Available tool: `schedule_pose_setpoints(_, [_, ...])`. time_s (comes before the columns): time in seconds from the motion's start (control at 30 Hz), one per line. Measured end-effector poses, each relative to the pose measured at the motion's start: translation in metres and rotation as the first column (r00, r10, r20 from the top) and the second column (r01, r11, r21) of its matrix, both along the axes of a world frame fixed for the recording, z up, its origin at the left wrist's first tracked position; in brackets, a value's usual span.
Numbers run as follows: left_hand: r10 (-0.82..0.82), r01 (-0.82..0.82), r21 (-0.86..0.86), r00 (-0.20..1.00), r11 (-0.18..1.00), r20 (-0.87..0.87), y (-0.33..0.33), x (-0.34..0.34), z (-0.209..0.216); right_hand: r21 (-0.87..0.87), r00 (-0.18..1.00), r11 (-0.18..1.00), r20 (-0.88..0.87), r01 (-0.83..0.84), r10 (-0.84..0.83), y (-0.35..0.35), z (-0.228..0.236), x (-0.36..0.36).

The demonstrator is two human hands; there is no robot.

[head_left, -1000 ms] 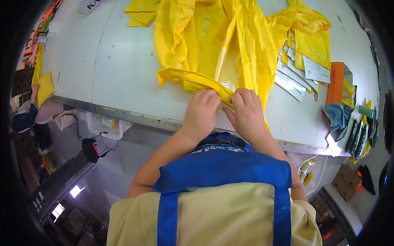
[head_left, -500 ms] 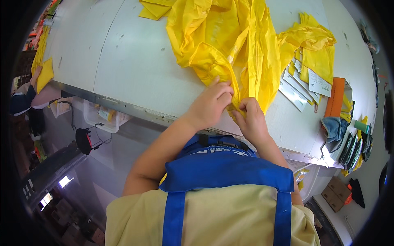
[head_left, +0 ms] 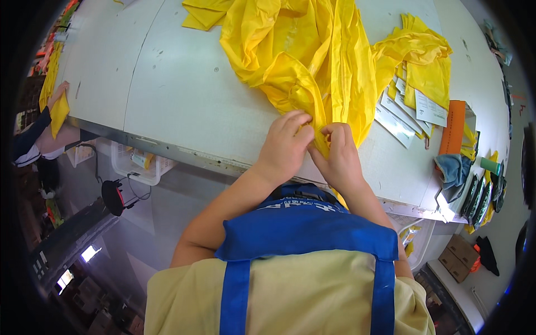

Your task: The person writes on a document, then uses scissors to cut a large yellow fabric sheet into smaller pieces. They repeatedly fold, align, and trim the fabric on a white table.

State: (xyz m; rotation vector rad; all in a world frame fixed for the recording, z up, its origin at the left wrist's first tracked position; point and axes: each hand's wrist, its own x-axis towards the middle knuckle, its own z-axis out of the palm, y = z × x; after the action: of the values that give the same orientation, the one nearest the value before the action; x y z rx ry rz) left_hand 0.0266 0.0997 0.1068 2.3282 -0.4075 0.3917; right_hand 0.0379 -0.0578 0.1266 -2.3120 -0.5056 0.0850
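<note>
A crumpled yellow raincoat (head_left: 298, 56) of thin, shiny fabric lies across the table in front of me, a long zip strip running down its right part. Its near end narrows into a gathered edge. My left hand (head_left: 286, 142) pinches this edge from the left with curled fingers. Close beside it, nearly touching, my right hand (head_left: 340, 159) grips the same gathered fabric between thumb and bent fingers. A small yellow tip of it shows below my right hand, at the table's front edge. The fabric hides the exact spot between my fingertips.
Paper cards (head_left: 430, 109) lie under a yellow bundle (head_left: 419, 53) on the right, near an orange box (head_left: 453, 127) and a blue cloth (head_left: 453, 169). White baskets (head_left: 134, 162) hang below the table edge (head_left: 184, 155). A co-worker's hand (head_left: 57, 94) holds yellow fabric far left.
Both hands still hold the gathered edge, and have shifted slightly toward me. A yellow tip now shows below my right hand. The co-worker's folded yellow piece has turned and hangs lower.
</note>
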Motion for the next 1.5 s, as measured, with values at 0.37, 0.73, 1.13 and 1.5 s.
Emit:
schedule_pose_setpoints(0.37, [-0.004, 0.007, 0.138, 1.0, 0.99, -0.023, 0.022, 0.016, 0.006, 0.045, 0.999, 0.999, -0.037, 0.004, -0.003, 0.0, -0.004, -0.017])
schedule_pose_setpoints(0.73, [0.214, -0.211, 0.135, 0.977, 0.968, -0.007, 0.048, 0.031, 0.011, 0.14, 0.996, 0.986, -0.014, -0.091, 0.094, -0.011, -0.005, -0.019])
schedule_pose_setpoints(1.13, [0.37, -0.463, -0.329, 0.876, 0.823, -0.309, 0.075, -0.011, -0.027, 0.077, 0.611, 0.622, 0.133, 0.779, -0.781, -0.218, -0.092, 0.073])
schedule_pose_setpoints(1.5, [0.322, -0.655, -0.63, 0.754, 0.417, -0.572, 0.099, -0.016, -0.051, -0.452, 0.629, 0.614, -0.138, 0.647, -0.765, -0.442, -0.175, 0.045])
